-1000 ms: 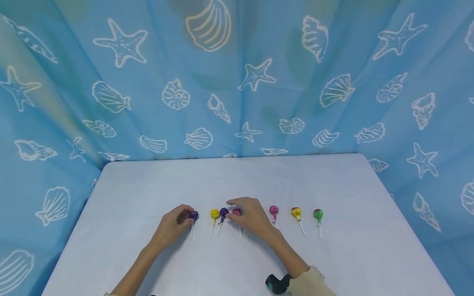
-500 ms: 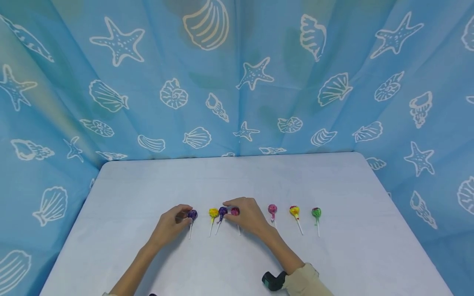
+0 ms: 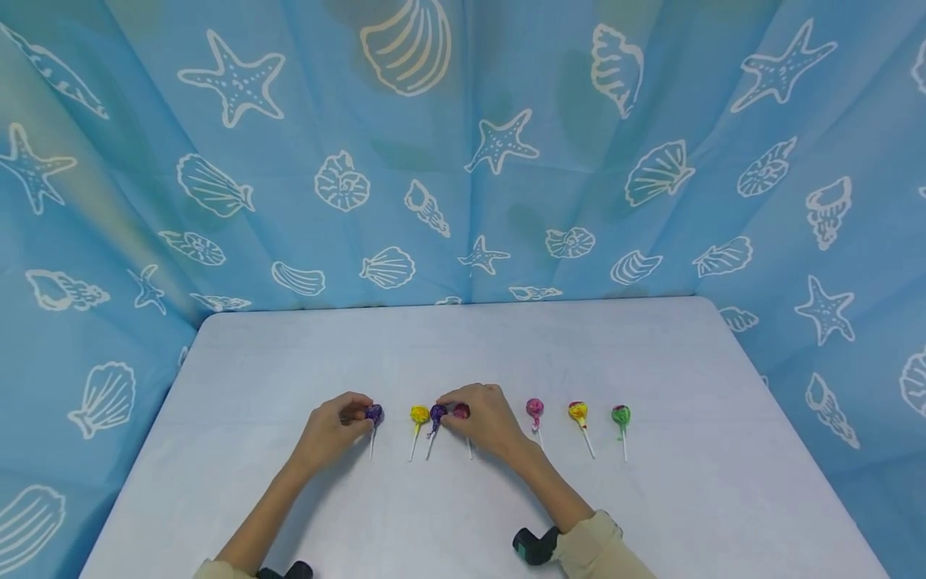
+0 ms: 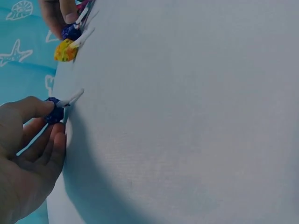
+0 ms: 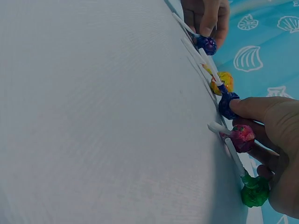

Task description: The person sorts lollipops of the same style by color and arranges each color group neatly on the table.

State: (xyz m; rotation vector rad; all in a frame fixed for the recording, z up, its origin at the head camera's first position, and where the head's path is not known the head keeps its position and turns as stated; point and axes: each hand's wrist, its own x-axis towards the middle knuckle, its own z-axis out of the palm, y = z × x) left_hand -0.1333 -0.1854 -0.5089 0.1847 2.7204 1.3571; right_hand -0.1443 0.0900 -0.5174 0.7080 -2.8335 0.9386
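My left hand [image 3: 331,430] pinches the wrapped head of a purple lollipop [image 3: 374,413] between thumb and fingers; its white stick points toward me. To the right lie a yellow lollipop [image 3: 419,414] and a second purple lollipop [image 3: 438,412]. The right hand [image 3: 492,422] has its thumb on that second purple head, gripping it with the fingers behind. A pinkish-red lollipop [image 5: 244,138] sits under the right hand's fingers, partly hidden in the head view. Near the right palm, the right wrist view shows a green-wrapped lollipop [image 5: 255,190].
Right of the hands lie a pink lollipop [image 3: 534,408], a yellow-and-red lollipop [image 3: 578,412] and a green lollipop [image 3: 621,415], spaced in a row. They rest on a white table [image 3: 463,346]. A blue seashell-print curtain [image 3: 463,201] hangs behind and at both sides.
My left hand has shifted slightly left and away from me with its purple lollipop. The right hand stays at the second purple lollipop. The other lollipops lie as before.
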